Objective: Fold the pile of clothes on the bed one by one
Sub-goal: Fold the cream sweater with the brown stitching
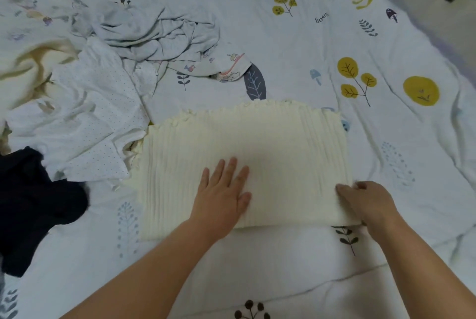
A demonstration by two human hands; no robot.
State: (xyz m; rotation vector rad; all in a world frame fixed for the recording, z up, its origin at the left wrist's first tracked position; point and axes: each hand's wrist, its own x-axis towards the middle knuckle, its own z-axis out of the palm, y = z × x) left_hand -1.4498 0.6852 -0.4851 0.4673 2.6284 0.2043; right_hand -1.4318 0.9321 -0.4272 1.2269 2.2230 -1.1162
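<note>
One top nearly folded — the pile still waited

The left hand (224, 190) pressed flat on the cream top (247, 143) mid-bed; the right hand (365, 200) pinched its right edge. Unfolded clothes (103, 82) lay heaped beside it — most work remained.

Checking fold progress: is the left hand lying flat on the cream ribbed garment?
Yes, the left hand lies with straight fingers on top of the cream ribbed garment.

We've open bedsheet (322, 43) right of and beyond the cream ribbed garment (244, 146), and bare sheet near us. Left side is blocked: white dotted garment (90, 123) touching it, dark garment (33, 203) nearer, grey crumpled clothes (159, 30) farther back.
</note>
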